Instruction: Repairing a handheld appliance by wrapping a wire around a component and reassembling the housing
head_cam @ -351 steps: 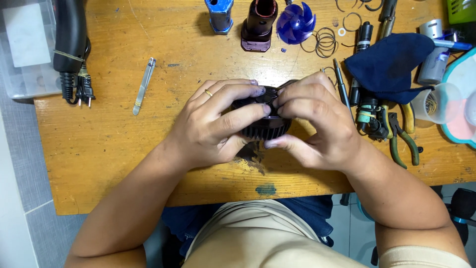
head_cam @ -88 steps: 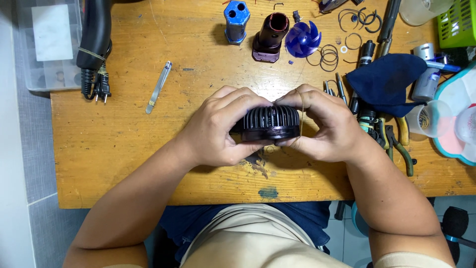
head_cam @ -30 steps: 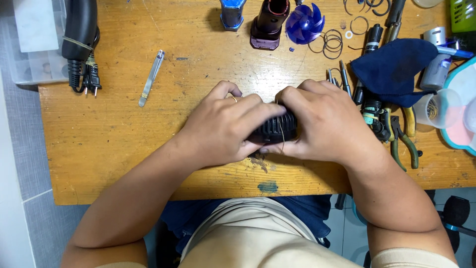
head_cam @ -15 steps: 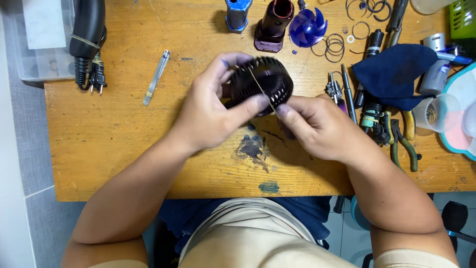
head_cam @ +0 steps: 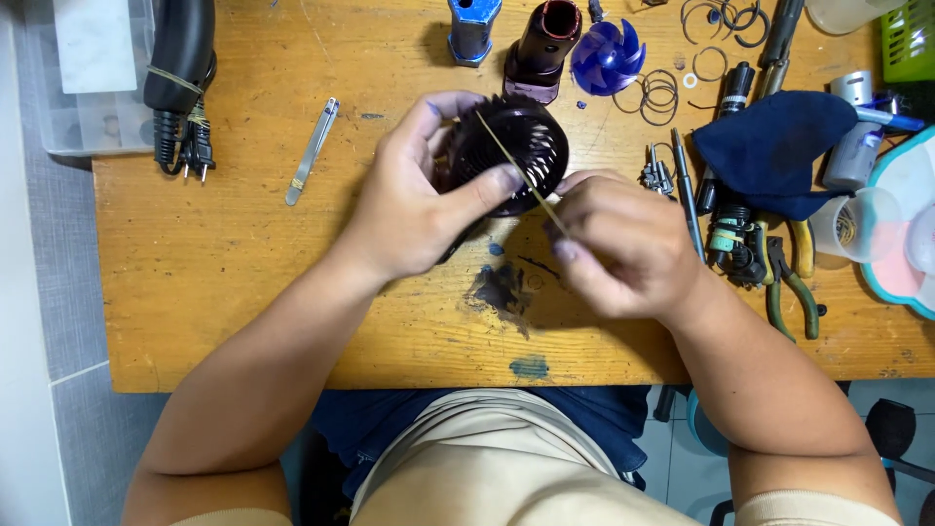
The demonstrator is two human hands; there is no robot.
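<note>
My left hand (head_cam: 414, 200) grips a round dark slotted grille (head_cam: 516, 146), tilted so its open face points up at me, above the wooden table (head_cam: 214, 253). A thin tan band or strip (head_cam: 514, 168) runs diagonally across the grille's face. My right hand (head_cam: 618, 239) pinches the lower end of that strip just right of the grille. The left thumb presses on the grille's rim beside the strip.
At the table's far edge stand a blue part (head_cam: 472, 27), a dark cylindrical housing (head_cam: 543, 44) and a blue fan impeller (head_cam: 604, 56). Wire rings (head_cam: 660, 93), a dark blue cloth (head_cam: 779, 151), pliers (head_cam: 789, 282) and small tools crowd the right. Tweezers (head_cam: 312, 151) and a black cord with plug (head_cam: 180, 88) lie left.
The grille, earlier held low between both hands, has been lifted and turned face up in the left hand. The right hand has come off it and now pulls a thin strip across it.
</note>
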